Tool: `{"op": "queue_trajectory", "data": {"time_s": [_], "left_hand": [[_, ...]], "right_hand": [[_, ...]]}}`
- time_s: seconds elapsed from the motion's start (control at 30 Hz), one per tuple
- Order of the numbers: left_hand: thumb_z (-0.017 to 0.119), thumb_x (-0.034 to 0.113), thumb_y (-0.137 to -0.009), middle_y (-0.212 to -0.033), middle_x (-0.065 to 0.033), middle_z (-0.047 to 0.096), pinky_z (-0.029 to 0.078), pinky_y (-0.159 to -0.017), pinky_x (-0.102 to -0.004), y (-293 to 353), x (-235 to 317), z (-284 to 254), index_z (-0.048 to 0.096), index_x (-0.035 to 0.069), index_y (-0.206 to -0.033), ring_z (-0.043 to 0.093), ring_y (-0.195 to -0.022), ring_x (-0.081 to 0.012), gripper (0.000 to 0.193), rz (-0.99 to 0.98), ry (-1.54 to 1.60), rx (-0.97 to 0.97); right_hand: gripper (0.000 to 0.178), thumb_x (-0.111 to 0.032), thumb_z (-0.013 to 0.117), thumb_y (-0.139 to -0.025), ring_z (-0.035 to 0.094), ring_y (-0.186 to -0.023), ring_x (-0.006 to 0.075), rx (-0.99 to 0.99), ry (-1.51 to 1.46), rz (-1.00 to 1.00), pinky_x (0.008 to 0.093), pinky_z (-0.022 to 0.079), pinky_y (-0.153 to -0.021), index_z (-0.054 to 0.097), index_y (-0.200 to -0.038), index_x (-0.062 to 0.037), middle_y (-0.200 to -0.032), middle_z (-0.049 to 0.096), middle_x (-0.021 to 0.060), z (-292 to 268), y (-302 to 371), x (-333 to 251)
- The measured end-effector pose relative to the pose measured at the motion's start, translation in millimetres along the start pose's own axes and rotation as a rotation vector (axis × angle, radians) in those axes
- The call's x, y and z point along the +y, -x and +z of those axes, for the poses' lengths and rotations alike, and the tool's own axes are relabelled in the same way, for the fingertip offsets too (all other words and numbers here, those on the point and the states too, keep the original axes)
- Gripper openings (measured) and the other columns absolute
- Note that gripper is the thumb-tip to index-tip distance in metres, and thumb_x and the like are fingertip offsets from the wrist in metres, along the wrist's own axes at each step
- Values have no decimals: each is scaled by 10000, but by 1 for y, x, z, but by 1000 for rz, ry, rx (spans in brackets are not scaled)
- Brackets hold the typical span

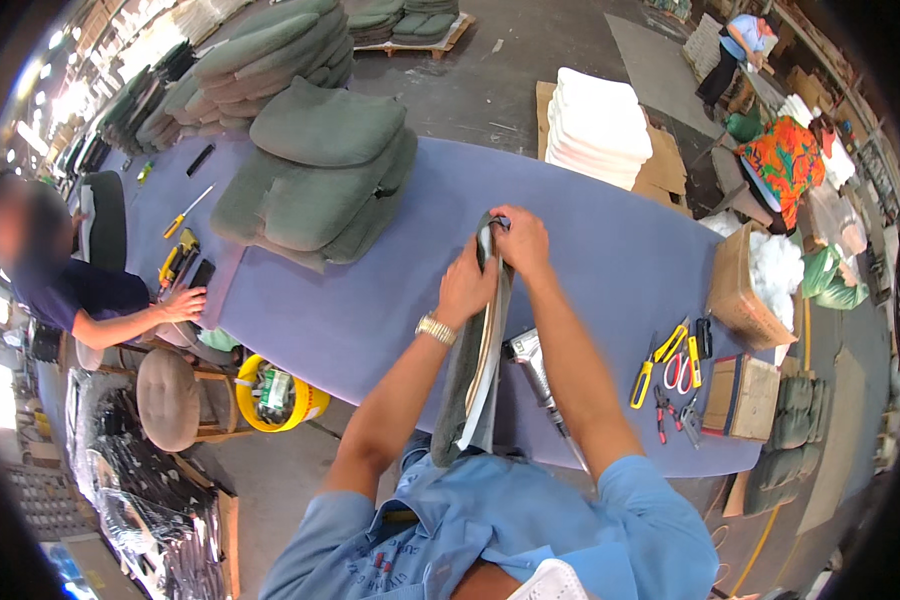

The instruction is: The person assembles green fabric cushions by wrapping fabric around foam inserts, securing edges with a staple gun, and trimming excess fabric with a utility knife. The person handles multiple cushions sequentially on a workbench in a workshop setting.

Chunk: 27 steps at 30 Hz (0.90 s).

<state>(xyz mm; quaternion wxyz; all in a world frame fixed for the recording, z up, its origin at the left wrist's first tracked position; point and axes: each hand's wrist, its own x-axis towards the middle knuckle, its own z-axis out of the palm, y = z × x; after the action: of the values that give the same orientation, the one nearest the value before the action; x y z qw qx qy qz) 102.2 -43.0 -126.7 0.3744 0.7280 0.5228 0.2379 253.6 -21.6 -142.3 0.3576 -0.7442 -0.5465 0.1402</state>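
Observation:
In front of my chest, a dark green fabric-covered seat pad (462, 375) stands on its edge, its pale backing board and a light strip facing right. My left hand (467, 287) is closed round its upper part, fingers over the edge. At the far end my right hand (522, 241) pinches the fabric at the top corner. Beneath my right forearm lies a silver-and-black staple gun (532, 360), partly hidden by the arm. Farther off to the left, a stack of green seat cushions (325, 185) rests on the blue-covered table (610, 260).
Scissors, cutters and pliers (670, 375) lie right, beside cardboard boxes (742, 398). A yellow bucket (305, 402) stands below the table's left edge. A co-worker (65, 270) works at the left, near more tools (178, 258). White pads (598, 125) are piled beyond the table.

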Motion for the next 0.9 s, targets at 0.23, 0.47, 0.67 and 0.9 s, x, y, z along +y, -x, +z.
{"op": "queue_trajectory", "data": {"time_s": [0.23,0.47,0.67,0.9], "left_hand": [[426,379,-1090,-1206,-207,706,489,-1008,-411,-58,-16,39,656,38,-1290,669,-1142,-324,457,27,392,162],[428,412,-1109,-1179,-122,721,475,-1019,-337,-121,-61,29,686,19,-1269,635,-1080,-195,496,23,668,-390],[492,373,-1079,-994,-132,754,507,-913,-356,-154,-96,71,749,0,-1058,633,-892,-195,453,416,426,-173],[478,404,-1091,-974,-112,739,514,-803,-362,-156,-77,12,725,-22,-1041,606,-832,-185,495,-47,579,-462]], "right_hand": [[210,-241,709,-907,722,-878,309,154,-90,63,380,562,-804,780,-1027,-83,-1001,757,126,20,-6,12],[264,-246,718,-969,625,-768,130,153,-218,199,313,517,-724,752,-987,16,-821,715,82,3,10,-4],[165,-143,744,-946,624,-812,112,284,-425,296,294,523,-759,771,-978,17,-870,728,33,28,-5,-10],[180,-191,699,-1010,636,-958,126,299,-999,303,297,506,-904,746,-993,-18,-1004,745,60,66,-2,-9]]}}
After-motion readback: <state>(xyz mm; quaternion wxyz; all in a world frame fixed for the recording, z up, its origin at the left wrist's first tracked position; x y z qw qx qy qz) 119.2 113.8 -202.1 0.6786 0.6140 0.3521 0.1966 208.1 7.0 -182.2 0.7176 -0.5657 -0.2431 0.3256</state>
